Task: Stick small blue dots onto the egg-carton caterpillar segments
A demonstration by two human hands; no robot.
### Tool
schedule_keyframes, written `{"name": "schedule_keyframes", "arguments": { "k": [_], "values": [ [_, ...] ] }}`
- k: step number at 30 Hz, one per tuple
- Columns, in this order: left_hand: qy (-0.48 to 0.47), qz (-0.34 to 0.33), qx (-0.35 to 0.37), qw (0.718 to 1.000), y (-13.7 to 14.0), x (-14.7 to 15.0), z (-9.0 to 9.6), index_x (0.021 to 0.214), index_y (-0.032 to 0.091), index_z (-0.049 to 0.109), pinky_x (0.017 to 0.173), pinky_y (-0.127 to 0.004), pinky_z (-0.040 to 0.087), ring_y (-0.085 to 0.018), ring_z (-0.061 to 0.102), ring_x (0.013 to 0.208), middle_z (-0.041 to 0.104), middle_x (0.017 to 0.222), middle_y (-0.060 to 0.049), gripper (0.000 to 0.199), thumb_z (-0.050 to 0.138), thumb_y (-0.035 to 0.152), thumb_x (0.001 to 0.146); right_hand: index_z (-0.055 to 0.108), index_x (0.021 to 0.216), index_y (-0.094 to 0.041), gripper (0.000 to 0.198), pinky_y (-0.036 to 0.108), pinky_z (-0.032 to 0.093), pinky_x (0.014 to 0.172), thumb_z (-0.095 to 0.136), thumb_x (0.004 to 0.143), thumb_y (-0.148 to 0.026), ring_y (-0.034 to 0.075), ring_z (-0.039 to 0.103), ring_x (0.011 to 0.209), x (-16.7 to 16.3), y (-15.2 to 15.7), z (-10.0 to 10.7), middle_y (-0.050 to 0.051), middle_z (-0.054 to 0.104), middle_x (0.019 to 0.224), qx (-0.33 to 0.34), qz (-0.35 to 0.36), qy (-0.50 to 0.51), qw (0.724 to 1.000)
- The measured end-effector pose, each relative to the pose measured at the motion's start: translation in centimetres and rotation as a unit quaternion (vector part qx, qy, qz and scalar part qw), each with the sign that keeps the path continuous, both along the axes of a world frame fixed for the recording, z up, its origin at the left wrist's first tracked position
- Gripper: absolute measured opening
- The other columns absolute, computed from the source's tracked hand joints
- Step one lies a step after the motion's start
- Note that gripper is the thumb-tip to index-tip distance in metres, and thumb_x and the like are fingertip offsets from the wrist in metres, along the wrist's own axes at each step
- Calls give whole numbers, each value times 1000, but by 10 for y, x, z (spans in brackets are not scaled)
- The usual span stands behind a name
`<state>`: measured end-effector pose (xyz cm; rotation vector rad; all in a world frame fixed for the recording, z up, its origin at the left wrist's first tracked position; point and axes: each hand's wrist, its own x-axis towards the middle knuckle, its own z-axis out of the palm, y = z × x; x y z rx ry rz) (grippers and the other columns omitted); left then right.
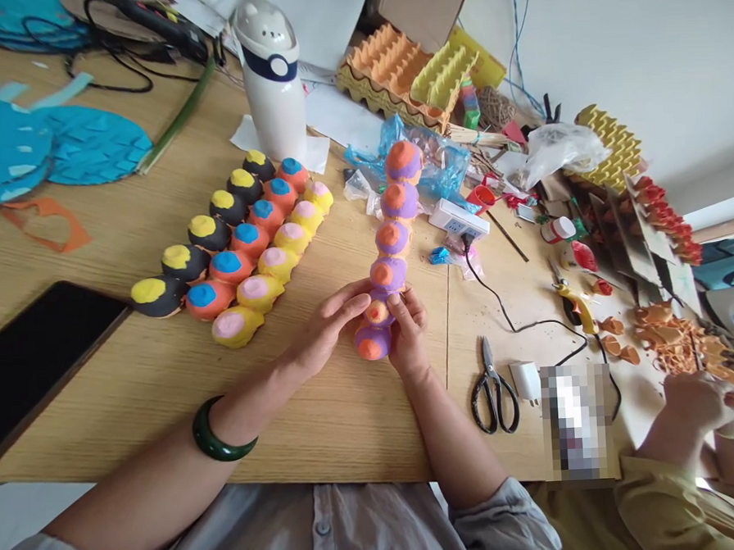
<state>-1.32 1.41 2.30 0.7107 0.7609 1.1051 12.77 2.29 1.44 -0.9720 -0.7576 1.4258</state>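
A strip of egg-carton cups (393, 239), painted purple with orange tips, stands out from my two hands over the table. My left hand (338, 319) wraps the near end from the left, its thumb laid along a cup. On the other side my right hand (409, 332) grips the same end, thumb on top. To the left lie three more painted strips side by side: a black strip with yellow tops (189, 258), an orange strip with blue tops (231, 266) and a yellow strip with pink tops (279, 263).
Scissors (493, 387) and a white charger (525, 380) lie right of my arm. A black tablet (45, 357) is at left. A white bottle (275, 99), egg trays (386, 69) and a power strip (459, 219) stand farther back. A co-worker's hands (712, 413) work at far right.
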Motion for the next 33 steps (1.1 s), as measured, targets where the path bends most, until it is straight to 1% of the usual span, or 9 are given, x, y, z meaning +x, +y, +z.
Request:
{"name": "schedule_keyframes", "arguments": {
  "k": [3, 7, 10, 14, 19, 22, 24, 29, 33],
  "values": [
    [-27, 1, -13, 1000, 1, 1, -2, 132, 20, 74, 111, -43, 53, -35, 64, 135, 74, 139, -11, 57, 81, 54, 87, 76, 94, -25, 29, 27, 50, 73, 86, 79, -47, 14, 59, 75, 0, 0, -3, -2, 72, 87, -7, 8, -11, 1000],
    [-49, -12, 5, 999, 2, 2, -3, 133, 21, 74, 111, -38, 53, -33, 63, 138, 75, 137, -9, 54, 84, 45, 85, 76, 93, -25, 25, 26, 49, 72, 85, 81, -45, 13, 59, 74, 0, 0, -3, -3, 72, 87, -12, 17, 2, 1000],
    [-64, -13, 19, 998, 2, 3, 0, 131, 22, 74, 110, -35, 53, -31, 62, 140, 76, 136, -8, 52, 86, 39, 84, 76, 93, -25, 24, 26, 50, 73, 85, 81, -44, 13, 60, 76, -1, -1, -2, -3, 72, 87, -5, 25, 3, 1000],
    [-73, -27, 20, 997, 3, 2, 5, 128, 21, 74, 103, -33, 56, -30, 65, 133, 75, 135, -9, 52, 90, 35, 81, 76, 94, -26, 24, 28, 52, 76, 83, 83, -45, 15, 60, 76, -2, -2, 2, -3, 71, 87, 10, 20, -13, 1000],
    [-65, -25, 42, 997, 4, 1, -2, 134, 20, 71, 107, -35, 57, -30, 65, 135, 73, 139, -11, 57, 92, 29, 81, 77, 95, -26, 26, 28, 52, 76, 85, 82, -46, 15, 61, 77, -2, -5, 6, -2, 72, 89, 8, 4, -15, 1000],
    [-56, -23, 67, 996, 4, 1, -7, 139, 20, 69, 109, -35, 57, -31, 64, 137, 72, 143, -12, 60, 90, 29, 84, 77, 96, -26, 26, 27, 52, 75, 86, 82, -46, 14, 60, 76, -2, -7, 8, -3, 72, 88, 13, 3, -20, 1000],
    [-50, -19, 71, 996, 3, 1, -9, 140, 19, 67, 109, -36, 57, -32, 64, 138, 70, 146, -14, 61, 90, 30, 84, 76, 97, -27, 27, 27, 51, 74, 86, 82, -47, 14, 59, 74, -2, -8, 8, -4, 71, 87, 11, 2, -27, 1000],
    [-29, -3, 62, 998, 1, 2, -5, 139, 18, 66, 113, -39, 55, -33, 64, 140, 70, 146, -15, 65, 92, 31, 82, 74, 96, -27, 28, 29, 53, 75, 85, 82, -49, 16, 60, 76, -2, -7, 9, -2, 72, 90, -2, -1, -38, 999],
    [-52, -19, 45, 997, -1, 2, 1, 140, 21, 66, 111, -38, 54, -35, 59, 145, 68, 148, -13, 61, 84, 48, 88, 75, 97, -28, 28, 29, 54, 76, 85, 82, -49, 16, 63, 79, -3, -7, 9, -2, 73, 91, 7, 0, -36, 999]
  ]
}}
